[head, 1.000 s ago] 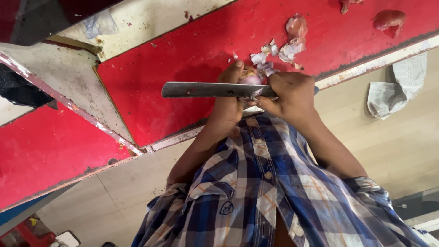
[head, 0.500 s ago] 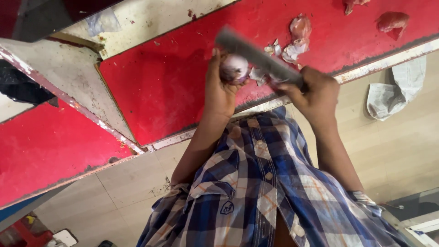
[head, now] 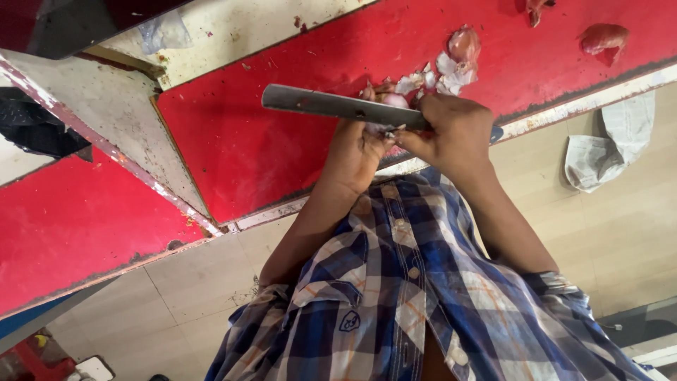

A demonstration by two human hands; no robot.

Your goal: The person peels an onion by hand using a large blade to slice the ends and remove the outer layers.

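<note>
While knife lies level again | right hand grips handle | left hand fingers clutch onion

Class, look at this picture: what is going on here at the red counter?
A person in a blue checked shirt works over the red counter. The right hand grips a long knife. The left hand holds a pale onion against the blade. Peeled skins lie beyond the hands.
</note>
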